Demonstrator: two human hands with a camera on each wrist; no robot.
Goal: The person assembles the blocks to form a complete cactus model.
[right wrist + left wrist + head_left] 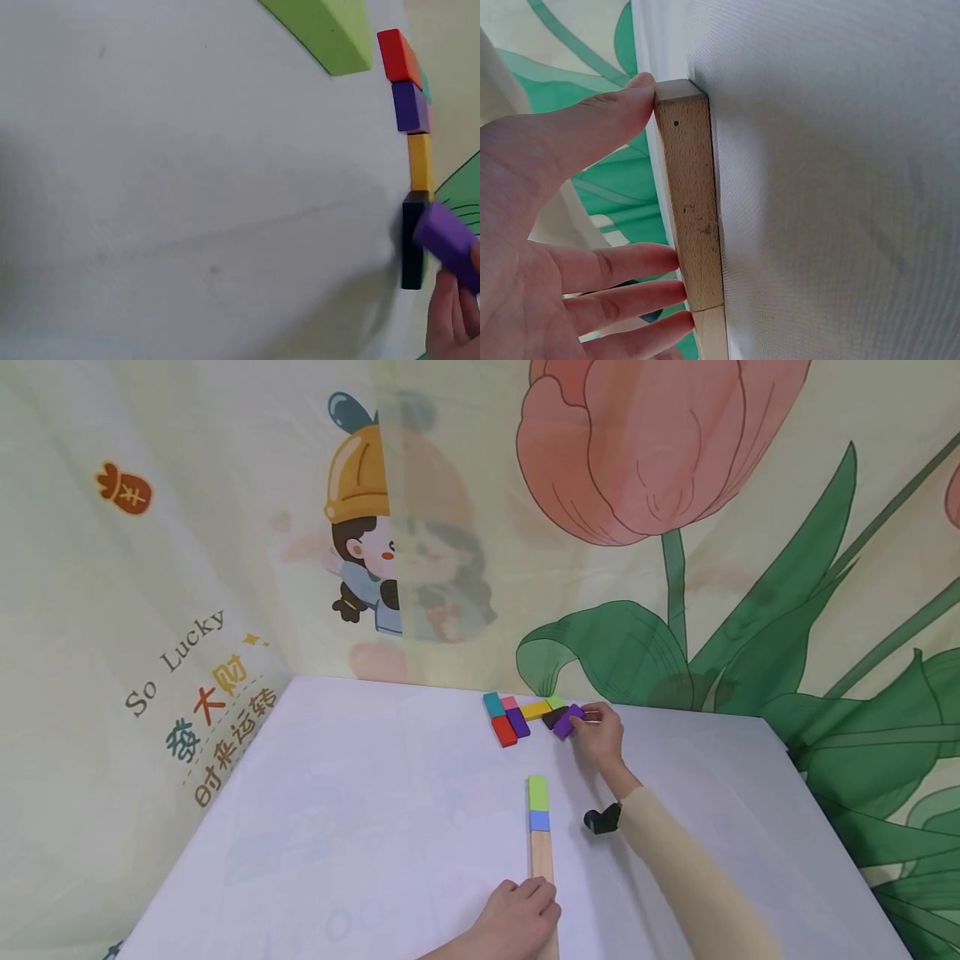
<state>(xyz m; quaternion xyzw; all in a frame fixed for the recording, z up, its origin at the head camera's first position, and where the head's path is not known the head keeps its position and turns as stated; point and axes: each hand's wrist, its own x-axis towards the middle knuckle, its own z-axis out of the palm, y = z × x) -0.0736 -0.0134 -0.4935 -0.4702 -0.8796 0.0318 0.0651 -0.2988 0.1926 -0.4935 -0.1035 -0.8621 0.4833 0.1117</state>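
At the far part of the table my right hand (pixel 602 735) pinches a purple block (pixel 568 722) between thumb and fingers. In the right wrist view this purple block (pixel 448 238) is tilted and overlaps a black block (pixel 412 244). My left hand (pixel 517 914) lies at a straight row of blocks nearer me: plain wood (pixel 542 853), then blue (pixel 539 821), then light green (pixel 537 793) at the far end. In the left wrist view the thumb touches the near end of a wooden block (pixel 690 187), and fairly straight fingers rest along its side.
Around the black block lie other loose blocks: yellow (pixel 536 711), a second purple (pixel 517 722), red (pixel 504 732), teal (pixel 493 704), pink (pixel 510 702) and light green (pixel 555 702). A printed cloth (pixel 450 527) hangs behind the white table (pixel 375 802). A black device (pixel 602 819) is at the right wrist.
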